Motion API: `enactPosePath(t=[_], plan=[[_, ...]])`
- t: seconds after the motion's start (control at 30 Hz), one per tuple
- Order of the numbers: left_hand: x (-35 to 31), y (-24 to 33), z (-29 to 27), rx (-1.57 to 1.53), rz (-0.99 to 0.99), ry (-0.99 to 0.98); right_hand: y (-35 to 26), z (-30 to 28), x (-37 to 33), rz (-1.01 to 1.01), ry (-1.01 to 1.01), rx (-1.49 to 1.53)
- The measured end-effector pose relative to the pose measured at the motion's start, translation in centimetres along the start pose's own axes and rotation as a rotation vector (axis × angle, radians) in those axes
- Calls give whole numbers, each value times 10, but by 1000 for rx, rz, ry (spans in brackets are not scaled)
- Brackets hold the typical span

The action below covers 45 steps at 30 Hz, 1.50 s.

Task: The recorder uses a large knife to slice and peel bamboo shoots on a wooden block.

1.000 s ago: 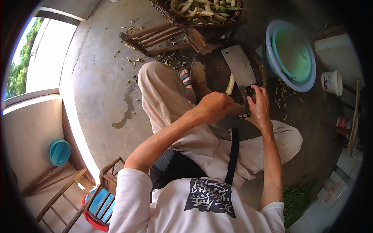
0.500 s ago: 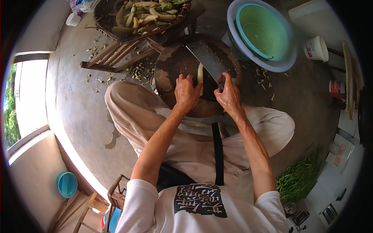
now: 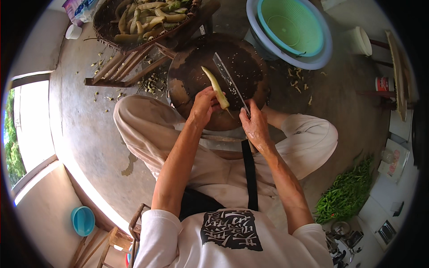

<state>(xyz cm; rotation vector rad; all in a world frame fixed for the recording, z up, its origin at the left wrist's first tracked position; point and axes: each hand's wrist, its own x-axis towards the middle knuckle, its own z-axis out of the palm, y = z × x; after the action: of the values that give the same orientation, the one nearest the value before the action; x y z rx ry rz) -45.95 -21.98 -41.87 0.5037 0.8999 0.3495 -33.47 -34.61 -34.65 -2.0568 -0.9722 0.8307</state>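
Over a round, dark wooden chopping board [image 3: 196, 58], my left hand [image 3: 204, 105] is closed around the stem end of a long pale yellow-green pepper [image 3: 213, 82]. Its tip points away from me to the left, and its thin stem sticks out near my fingers. To its right, my right hand [image 3: 254, 123] grips the handle of a cleaver [image 3: 230, 80]. The blade stands nearly on edge, seen as a narrow strip, and does not touch the pepper. Small pale seeds are scattered over the board around the blade.
Beyond the board to the left, a wicker basket [image 3: 105, 36] full of peppers rests on a wooden chair [image 3: 118, 67]. A green colander [image 3: 290, 27] sits in a lavender basin [image 3: 325, 47] at the far right. Cut stems [image 3: 154, 85] litter the floor; green chillies [image 3: 346, 192] lie at lower right.
My left hand has lifted the pepper and tilted its tip to the left. The cleaver has turned from showing its broad side to nearly edge-on. The whole view has shifted slightly.
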Motion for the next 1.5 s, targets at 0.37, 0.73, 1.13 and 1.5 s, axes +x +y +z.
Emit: enactPosePath(t=[0.37, 0.73, 1.13, 1.5], plan=[[4, -17, 1, 938, 449, 534, 5, 26, -4, -97, -72, -232], [6, -13, -1, 868, 470, 489, -10, 39, -8, -54, -44, -254], [6, -13, -14, 973, 496, 467, -13, 60, 30, 14, -46, -333], [1, -22, -23, 879, 481, 598, -27, 19, 1, -73, -69, -160]])
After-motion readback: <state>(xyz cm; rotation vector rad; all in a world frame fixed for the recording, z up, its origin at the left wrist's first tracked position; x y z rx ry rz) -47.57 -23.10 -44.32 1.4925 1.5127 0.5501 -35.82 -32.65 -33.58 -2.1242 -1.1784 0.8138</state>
